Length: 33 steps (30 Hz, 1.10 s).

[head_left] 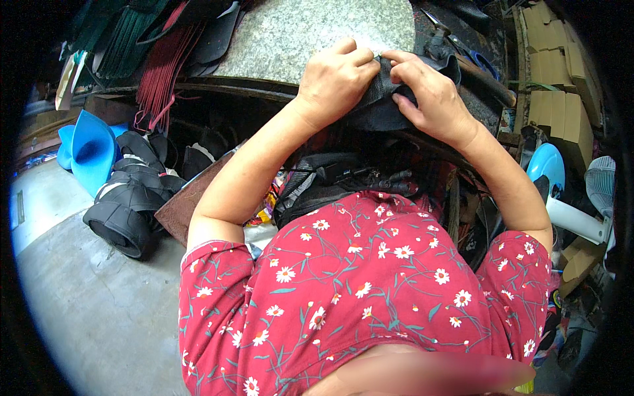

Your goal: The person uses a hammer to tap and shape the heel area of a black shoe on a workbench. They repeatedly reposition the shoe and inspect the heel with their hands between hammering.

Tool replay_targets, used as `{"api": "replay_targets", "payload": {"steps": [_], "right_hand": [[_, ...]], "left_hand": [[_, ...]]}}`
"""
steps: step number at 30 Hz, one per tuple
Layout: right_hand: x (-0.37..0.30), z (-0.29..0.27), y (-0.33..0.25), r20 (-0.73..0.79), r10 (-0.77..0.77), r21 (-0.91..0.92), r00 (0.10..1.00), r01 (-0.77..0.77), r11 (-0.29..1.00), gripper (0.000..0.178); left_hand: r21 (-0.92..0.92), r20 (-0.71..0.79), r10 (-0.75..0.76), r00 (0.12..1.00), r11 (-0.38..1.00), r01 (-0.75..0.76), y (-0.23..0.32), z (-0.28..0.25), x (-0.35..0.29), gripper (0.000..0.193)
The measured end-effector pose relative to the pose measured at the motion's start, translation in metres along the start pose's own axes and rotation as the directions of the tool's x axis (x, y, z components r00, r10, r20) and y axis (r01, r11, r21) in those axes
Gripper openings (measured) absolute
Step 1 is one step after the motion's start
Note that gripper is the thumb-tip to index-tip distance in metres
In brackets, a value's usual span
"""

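Cloth (376, 119) partly hidden beside slab (317, 36); left hand (335, 82) curled tight, pinching it; right hand (430, 98) half-open, grip unclear.

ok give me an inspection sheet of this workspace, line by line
surface: pale speckled slab, cloth at its near right edge
job's things: dark cloth, between both hands
clutter: red strips and green strips upper left; wooden handle right of the cloth; black padded pieces piled lower left
hands: left hand pinches the cloth; right hand has curved fingers at it, grip unclear
cables: nothing seen
surroundings: cardboard boxes at right, grey floor at left
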State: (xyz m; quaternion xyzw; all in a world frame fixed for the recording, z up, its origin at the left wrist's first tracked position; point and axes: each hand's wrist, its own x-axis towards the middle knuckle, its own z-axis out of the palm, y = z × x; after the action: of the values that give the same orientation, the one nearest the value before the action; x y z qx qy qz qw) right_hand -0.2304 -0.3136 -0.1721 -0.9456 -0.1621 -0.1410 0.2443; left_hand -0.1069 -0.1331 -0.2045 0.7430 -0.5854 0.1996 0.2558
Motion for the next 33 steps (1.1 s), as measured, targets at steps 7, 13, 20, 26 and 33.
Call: {"api": "replay_targets", "payload": {"steps": [7, 13, 20, 26, 33], "right_hand": [[0.004, 0.006, -0.007, -0.01, -0.129, -0.217, 0.992, 0.123, 0.968, 0.04], [0.007, 0.006, -0.011, -0.001, -0.108, -0.273, 0.994, 0.104, 0.956, 0.038], [0.009, -0.02, 0.003, 0.126, 0.123, 0.171, 0.984, -0.144, 0.975, 0.032], [-0.017, -0.089, 0.061, -0.133, 0.251, -0.318, 0.959, -0.281, 0.905, 0.028], [-0.054, -0.056, 0.094, -0.004, 0.395, -0.473, 0.919, -0.35, 0.809, 0.035]], "left_hand": [[0.005, -0.01, -0.004, 1.0, 1.0, 0.004, 0.003, -0.001, 0.004, 0.007], [-0.053, 0.028, -0.09, 0.996, 0.994, 0.092, 0.004, -0.011, 0.0, 0.027], [0.07, 0.079, -0.023, 0.997, 0.997, 0.017, 0.011, -0.011, -0.004, 0.032], [0.104, 0.014, 0.012, 1.0, 0.995, -0.013, 0.01, -0.01, -0.006, 0.024], [0.057, -0.028, -0.04, 0.999, 0.998, 0.041, 0.007, -0.003, -0.017, 0.022]]}}
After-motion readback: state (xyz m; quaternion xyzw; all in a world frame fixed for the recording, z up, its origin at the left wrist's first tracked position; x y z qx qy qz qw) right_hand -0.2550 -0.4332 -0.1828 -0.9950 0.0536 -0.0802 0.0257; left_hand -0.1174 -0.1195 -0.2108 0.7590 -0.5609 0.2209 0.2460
